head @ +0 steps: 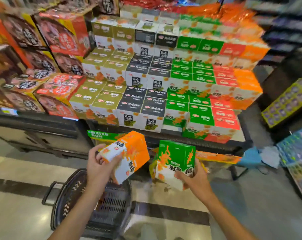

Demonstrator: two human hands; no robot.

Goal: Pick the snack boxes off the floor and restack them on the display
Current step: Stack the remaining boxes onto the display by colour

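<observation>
Gripping an orange box (129,155) in our left hand (99,164) and a green box (175,161) in our right hand (192,176), we carry both toward the display (164,80) for restacking.

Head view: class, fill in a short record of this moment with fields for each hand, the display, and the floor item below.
left hand: left hand holds the orange box, tilted
right hand: right hand holds the green box, upright
display: stepped display in colour columns of olive, black, green, red, orange
gap: lower front row, in the green column
floor item: dark shopping basket below the hands
</observation>
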